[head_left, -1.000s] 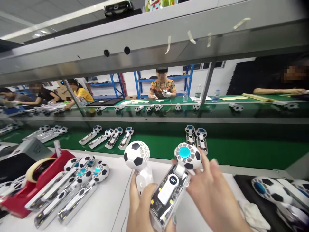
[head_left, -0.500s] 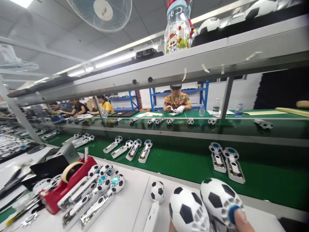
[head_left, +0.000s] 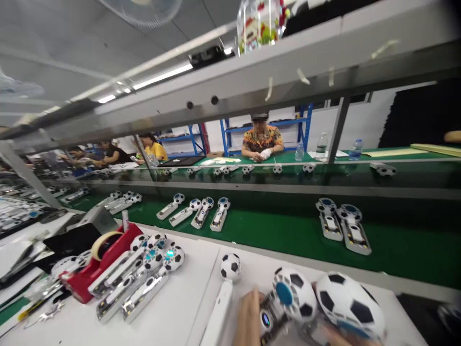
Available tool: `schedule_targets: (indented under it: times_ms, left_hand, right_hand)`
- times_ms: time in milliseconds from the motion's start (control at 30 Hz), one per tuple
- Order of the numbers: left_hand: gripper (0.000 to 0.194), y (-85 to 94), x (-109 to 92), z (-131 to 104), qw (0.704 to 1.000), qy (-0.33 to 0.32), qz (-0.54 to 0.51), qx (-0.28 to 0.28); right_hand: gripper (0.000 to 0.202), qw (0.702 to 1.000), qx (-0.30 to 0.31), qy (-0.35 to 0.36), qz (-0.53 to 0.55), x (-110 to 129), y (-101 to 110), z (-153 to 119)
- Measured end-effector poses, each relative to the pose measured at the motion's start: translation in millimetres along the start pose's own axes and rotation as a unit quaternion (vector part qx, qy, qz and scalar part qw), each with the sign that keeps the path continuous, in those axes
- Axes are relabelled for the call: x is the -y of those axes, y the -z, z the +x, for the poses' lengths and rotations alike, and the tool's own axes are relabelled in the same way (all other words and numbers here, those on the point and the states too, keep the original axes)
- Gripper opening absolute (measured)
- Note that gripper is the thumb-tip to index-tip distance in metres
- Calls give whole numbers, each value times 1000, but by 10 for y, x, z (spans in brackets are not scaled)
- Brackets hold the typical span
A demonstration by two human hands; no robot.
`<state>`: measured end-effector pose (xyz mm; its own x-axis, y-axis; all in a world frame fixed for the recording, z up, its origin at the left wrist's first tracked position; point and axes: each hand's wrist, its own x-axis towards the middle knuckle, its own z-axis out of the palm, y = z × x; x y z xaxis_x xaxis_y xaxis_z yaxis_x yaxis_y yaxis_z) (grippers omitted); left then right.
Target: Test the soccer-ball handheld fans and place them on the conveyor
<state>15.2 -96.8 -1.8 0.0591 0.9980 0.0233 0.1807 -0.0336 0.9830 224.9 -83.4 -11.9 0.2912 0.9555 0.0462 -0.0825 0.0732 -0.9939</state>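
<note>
My left hand [head_left: 248, 317] is closed along the handle of a handheld fan [head_left: 297, 293] with a white-and-black football-patterned head. Its blue centre disc faces up and left, and a small lit display shows on the handle. Close beside it on the right, my right hand [head_left: 342, 336], blurred at the bottom edge, grips a second football fan [head_left: 351, 305] from below. That fan's blue part points down, and its handle is mostly hidden. To the left of my hands, another football fan [head_left: 230, 266] lies on the white bench with its closed white handle toward me.
Several open-handled football fans [head_left: 153, 259] lie beside a red tape dispenser [head_left: 118, 257]. More fans [head_left: 219, 214] rest along the green belt [head_left: 273, 230]. A shelf beam [head_left: 216, 96] crosses overhead. A person [head_left: 262, 139] sits opposite; others work at far left.
Both held fans have turned: the left one now shows its blue disc and display, while the right one's disc has swung downward under my fingers. My view has tilted down.
</note>
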Motion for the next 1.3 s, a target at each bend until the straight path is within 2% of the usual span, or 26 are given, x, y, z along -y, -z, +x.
schedule_targets:
  times_ms: [33,100,167,233,333,400,500,600,667,733,833,933,1100,1300]
  left_hand:
    - [52,-23,-5,-10,1000,5,14,-6]
    - [53,-29,-46,-1,998,34,51,-5]
    - [38,7,-99,31,994,90,58,35]
    - [32,50,-141,49,981,167,-33,88]
    - [45,78,-178,5,934,258,-204,137]
    - [48,71,-189,-45,925,276,-237,113]
    - [38,54,-205,-96,918,300,-254,56]
    - [36,43,-234,-115,895,316,-314,32]
    - [40,36,-257,-120,886,322,-333,31]
    - [45,26,-273,-123,893,312,-320,46]
    - [60,14,-278,-127,907,276,-310,73]
    - [68,15,-271,-134,902,275,-322,90]
    - [78,47,-286,-141,898,283,-324,95]
    - [76,66,-347,-152,908,277,-299,100]
  right_hand:
    - [47,999,-6,-41,-11,-13,-42,-19]
    - [44,995,53,-85,-2,22,-107,-32]
    - [47,984,87,-145,58,104,-134,-24]
    - [47,964,105,-207,127,190,-127,-24]
    - [50,937,138,-253,196,282,-83,-53]
    - [53,927,178,-257,206,316,-45,-56]
    - [48,922,226,-252,191,349,4,-16]
    - [41,916,230,-263,197,372,21,12]
    - [37,901,226,-293,226,380,13,-9]
    - [36,884,228,-314,260,383,-2,-54]
    - [42,870,271,-313,267,379,-15,-117]
    - [47,874,299,-306,232,379,-10,-133]
    - [47,883,298,-294,211,392,-2,-119]
    - [48,887,289,-285,221,377,-31,-140]
